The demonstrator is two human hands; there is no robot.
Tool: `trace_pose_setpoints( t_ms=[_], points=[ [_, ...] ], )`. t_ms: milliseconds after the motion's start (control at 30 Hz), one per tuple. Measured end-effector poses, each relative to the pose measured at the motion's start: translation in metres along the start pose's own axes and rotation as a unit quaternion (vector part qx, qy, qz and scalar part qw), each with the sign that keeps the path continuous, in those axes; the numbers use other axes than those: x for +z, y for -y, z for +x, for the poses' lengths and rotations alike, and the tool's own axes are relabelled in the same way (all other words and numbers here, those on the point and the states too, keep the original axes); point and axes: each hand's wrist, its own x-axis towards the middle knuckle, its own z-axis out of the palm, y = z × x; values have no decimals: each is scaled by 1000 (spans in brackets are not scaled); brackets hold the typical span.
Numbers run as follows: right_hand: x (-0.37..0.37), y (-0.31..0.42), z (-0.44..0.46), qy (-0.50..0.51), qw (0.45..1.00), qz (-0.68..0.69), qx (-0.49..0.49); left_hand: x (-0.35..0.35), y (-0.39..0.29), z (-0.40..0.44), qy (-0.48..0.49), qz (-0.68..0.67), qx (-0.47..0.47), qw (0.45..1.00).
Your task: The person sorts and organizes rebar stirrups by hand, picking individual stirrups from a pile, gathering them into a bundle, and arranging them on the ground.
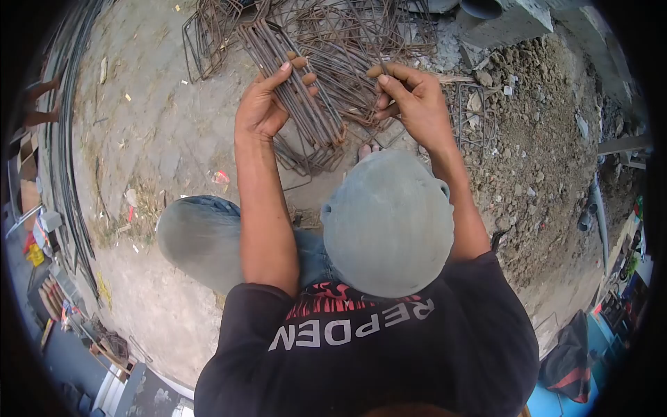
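Note:
My left hand point(267, 101) is closed around a bundle of bent rebar stirrups point(306, 104), thumb on top and fingertips showing past the far side. The bundle is rusty brown and tilts down to the right. To its right, my right hand point(413, 101) is closed in a pinch, thumb against index finger, at a thin steel bar point(379, 52) that looks like part of a stirrup. Its full outline is lost in the pile behind. Beyond both hands lies a tangled heap of stirrups point(340, 62), partly hidden by the bundle.
Long steel rods point(62, 160) run along the left on the concrete ground point(153, 125). Rubble and soil point(535, 146) lie to the right, with concrete blocks point(514, 24) at the top. My bent knees point(385, 222) stand close below the hands. A dark cloth point(570, 354) is at lower right.

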Motion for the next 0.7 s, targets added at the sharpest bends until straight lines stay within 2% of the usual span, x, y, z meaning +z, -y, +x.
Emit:
trace_pose_setpoints(
  t_ms=[100, 300, 367, 700],
  points=[
    [-1, 3, -8, 10, 999, -7, 40, 0, 0, 1, -3, 6, 3, 1000],
    [-14, 12, -13, 1, 1000, -1, 14, 5, 7, 5, -12, 14, -16, 1000],
    [-16, 12, -13, 10, 999, 7, 35, 6, 8, 7, -4, 17, -13, 1000],
    [26, -22, -7, -15, 997, 47, 64, 21, 16, 3, 0, 46, -37, 998]
  ],
)
